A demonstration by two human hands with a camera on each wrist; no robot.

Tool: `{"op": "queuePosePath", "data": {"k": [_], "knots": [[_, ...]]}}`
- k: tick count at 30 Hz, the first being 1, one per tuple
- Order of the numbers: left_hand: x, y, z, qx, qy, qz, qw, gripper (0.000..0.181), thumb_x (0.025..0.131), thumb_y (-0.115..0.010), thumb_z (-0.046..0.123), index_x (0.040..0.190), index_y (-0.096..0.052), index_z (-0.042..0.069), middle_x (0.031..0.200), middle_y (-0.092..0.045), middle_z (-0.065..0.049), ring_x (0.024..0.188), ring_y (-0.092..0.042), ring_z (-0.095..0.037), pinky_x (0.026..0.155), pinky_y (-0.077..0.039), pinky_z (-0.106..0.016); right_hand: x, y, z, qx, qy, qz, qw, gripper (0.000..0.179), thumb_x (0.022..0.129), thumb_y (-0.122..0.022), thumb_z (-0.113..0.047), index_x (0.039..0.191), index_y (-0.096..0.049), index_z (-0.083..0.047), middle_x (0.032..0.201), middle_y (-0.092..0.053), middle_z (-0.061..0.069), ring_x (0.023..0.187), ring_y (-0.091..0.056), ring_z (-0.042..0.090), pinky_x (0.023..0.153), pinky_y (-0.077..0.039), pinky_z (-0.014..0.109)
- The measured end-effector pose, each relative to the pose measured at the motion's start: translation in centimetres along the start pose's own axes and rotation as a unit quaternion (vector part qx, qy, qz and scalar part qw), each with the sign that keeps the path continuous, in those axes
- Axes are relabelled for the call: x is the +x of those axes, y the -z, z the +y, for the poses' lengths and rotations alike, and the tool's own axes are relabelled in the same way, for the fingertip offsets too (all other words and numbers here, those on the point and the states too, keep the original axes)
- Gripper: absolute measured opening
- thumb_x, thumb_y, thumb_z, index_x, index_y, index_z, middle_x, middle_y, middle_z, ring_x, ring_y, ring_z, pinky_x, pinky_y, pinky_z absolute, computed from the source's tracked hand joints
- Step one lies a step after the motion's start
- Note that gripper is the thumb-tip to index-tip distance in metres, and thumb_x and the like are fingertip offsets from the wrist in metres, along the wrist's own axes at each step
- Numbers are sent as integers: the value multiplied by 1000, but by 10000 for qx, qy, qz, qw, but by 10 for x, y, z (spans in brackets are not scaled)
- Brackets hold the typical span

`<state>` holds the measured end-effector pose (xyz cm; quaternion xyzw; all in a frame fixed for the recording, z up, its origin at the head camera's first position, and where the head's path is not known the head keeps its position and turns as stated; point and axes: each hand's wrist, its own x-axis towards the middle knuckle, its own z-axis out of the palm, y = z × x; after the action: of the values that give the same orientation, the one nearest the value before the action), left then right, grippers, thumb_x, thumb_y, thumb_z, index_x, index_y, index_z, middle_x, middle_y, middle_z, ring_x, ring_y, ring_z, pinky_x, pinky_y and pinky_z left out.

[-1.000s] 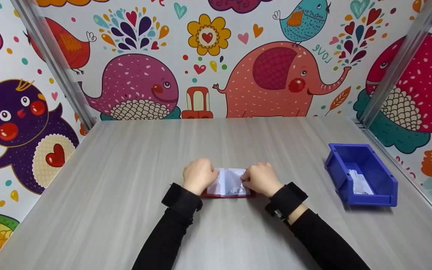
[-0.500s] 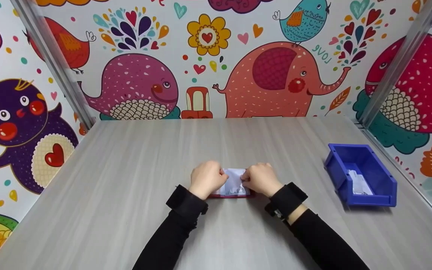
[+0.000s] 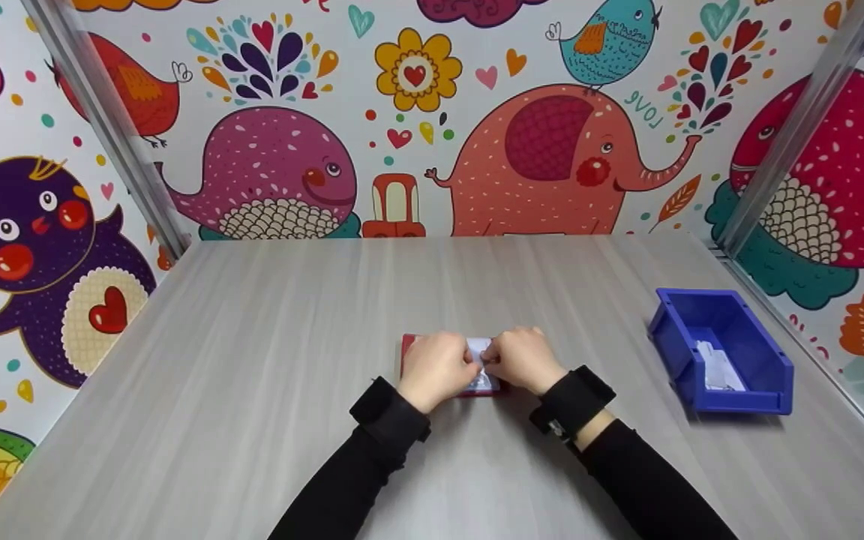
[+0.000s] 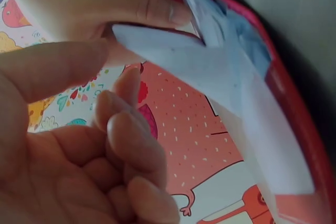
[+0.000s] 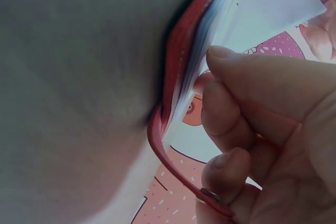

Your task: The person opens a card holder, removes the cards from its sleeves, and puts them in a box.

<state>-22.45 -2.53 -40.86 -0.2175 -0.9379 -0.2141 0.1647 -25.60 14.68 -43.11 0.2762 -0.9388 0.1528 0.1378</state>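
Note:
A small card holder (image 3: 407, 346) with a red cover lies opened out at mid-table, its pale and clear sleeve pages (image 5: 197, 61) standing up from the cover. My left hand (image 3: 439, 367) reaches over its middle and pinches the outer corner of one raised page (image 4: 184, 59) between thumb and forefinger, the other fingers loosely curled. At the right side, my right hand (image 3: 526, 356) pinches the edge of the pages with thumb and forefinger. A red strap (image 5: 178, 174) runs from the cover under the right hand's lower fingers. Both hands hide much of the holder in the head view.
A blue bin (image 3: 762, 367) stands on the right of the grey table (image 3: 267, 322), with white papers or cards (image 3: 718, 366) inside. Walls with cartoon animal prints (image 3: 544, 165) enclose the back and sides.
My left hand has moved right, from the holder's left edge to over its middle, carrying a page. The red left side now shows. My right hand has stayed in place.

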Motion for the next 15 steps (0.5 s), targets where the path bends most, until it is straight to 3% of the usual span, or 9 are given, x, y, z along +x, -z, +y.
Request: {"op": "queuePosePath", "data": {"k": [8,15], "knots": [[-1,-3,7,24,-126,-79,9999,43,75,-77,20,51,-43,18,52,-23,13,50,-30,-8,44,-20,-25,-1,0,0,10,-93,7,10000,11,68,-81,-7,74,-79,-16,68,-69,0,60,-58,24,60,-36,39],[-2,-7,8,269,-221,-228,9991,49,72,-79,18,51,-34,21,53,-26,12,52,-36,-11,47,-25,-28,0,0,0,63,-65,-40,10000,11,68,-81,-8,68,-76,-17,60,-61,-4,57,-51,20,60,-34,37]]}}
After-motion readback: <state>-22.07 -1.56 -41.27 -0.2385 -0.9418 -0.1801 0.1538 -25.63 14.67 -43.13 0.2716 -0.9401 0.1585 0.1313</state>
